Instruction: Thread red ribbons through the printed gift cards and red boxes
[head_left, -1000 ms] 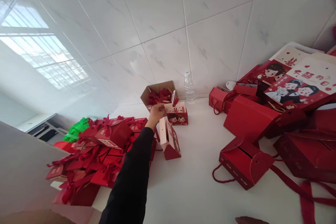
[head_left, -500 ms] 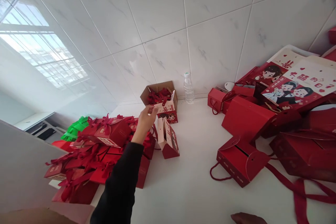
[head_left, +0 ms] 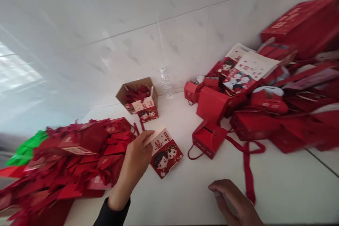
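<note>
My left hand (head_left: 135, 160) grips the top flap of a small red and white gift box (head_left: 164, 152) printed with a cartoon couple; the box lies tilted on the white table (head_left: 185, 197). My right hand (head_left: 233, 201) rests near the table's front edge, fingers stretched out flat, holding nothing. A second cartoon-couple box (head_left: 146, 109) stands further back, against an open brown carton (head_left: 136, 91) full of red ribbons.
A heap of red ribbon-tied boxes (head_left: 66, 155) and green ones (head_left: 25, 148) fills the left. A clear water bottle (head_left: 166, 83) stands by the tiled wall. Red handled bags (head_left: 209, 139) and larger red boxes (head_left: 265, 99) pile up on the right.
My left hand drew back from the ribbon carton and took hold of the nearer couple box, which now lies tilted closer to me. The view swung down and right; my right hand came into sight.
</note>
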Tool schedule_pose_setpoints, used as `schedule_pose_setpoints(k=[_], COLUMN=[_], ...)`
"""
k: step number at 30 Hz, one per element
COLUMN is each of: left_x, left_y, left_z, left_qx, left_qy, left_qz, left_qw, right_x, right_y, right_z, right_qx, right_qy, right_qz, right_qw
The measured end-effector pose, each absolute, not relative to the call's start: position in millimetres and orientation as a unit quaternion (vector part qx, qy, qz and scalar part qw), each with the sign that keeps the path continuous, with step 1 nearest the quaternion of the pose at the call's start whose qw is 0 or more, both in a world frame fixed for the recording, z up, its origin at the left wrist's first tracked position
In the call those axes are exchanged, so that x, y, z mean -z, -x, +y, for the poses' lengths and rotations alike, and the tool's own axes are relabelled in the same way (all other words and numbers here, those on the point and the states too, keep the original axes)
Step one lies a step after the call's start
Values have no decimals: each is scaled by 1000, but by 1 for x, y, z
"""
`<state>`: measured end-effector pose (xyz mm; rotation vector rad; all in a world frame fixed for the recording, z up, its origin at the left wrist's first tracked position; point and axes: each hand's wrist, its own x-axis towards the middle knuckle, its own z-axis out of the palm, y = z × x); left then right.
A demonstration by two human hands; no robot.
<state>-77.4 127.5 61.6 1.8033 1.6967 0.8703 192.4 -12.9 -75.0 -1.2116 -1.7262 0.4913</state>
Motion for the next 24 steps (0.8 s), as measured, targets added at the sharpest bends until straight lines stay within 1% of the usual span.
schedule_pose_setpoints(k=[2,7,11,13,17,21,24], left_x=[-59,-47,-39,-41,-55,-71,-80], left_y=[74,75,70,65,65,92,112], left_z=[118,96,72,58,53,101,160], left_qx=[-321,-324,-336,-351,-388,-480,-465], left_qy=[-672,-684,-674,-674,-659,-552,-528], left_qz=[630,644,654,642,616,657,689], left_qw=[222,117,76,99,190,180,171], right_x=[65,57,62,66,76,89,103], right_y=[-198,-235,-278,-291,-297,-289,-288], right_z=[-16,-16,-17,-19,-20,-14,-11], right_qx=[-176,-63,-39,-39,-42,-40,-26], right_qy=[520,663,689,680,682,683,683], right_qz=[-696,-643,-643,-655,-660,-660,-659], right_qw=[463,378,333,328,311,311,314])
